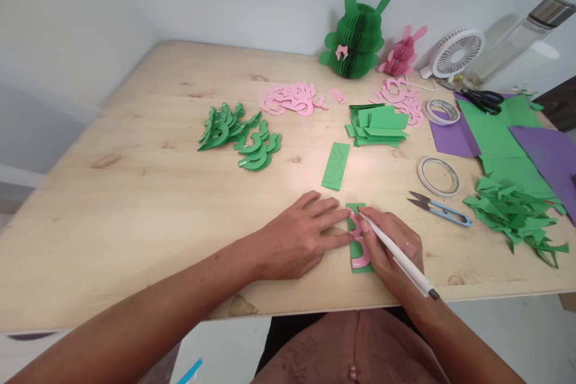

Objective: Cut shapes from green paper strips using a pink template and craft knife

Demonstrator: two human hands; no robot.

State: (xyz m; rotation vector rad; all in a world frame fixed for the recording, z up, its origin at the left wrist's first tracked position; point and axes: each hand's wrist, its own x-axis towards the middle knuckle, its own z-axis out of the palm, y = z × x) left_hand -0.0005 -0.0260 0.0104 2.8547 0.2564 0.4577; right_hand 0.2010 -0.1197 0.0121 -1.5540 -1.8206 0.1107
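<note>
Pale wooden tabletop (135, 210) meets a plain white wall (252, 0) as a person works near its front edge, a pink paper cutout (361, 261) lying over a green paper strip (357, 248) between both hands. Light and flexible, the thin cutout looks likely to slip or crease, best held flat by fingertips along its left side. Both papers run lengthwise away from the person; the cutout's curves are partly hidden. The left hand (306, 231) lies palm down, fingers spread, two fingertips at the papers' left side. The right hand (398, 240) pinches a white pen (400, 255) near its tip, which points forward and left, the barrel slanting back rightward. Just beyond sits another green strip (335, 166) bearing a drawn outline. Farther out are green cutouts (254, 147), blue-handled snips (441, 209), green scraps (513, 210) and a green paper rabbit (357, 42).
</note>
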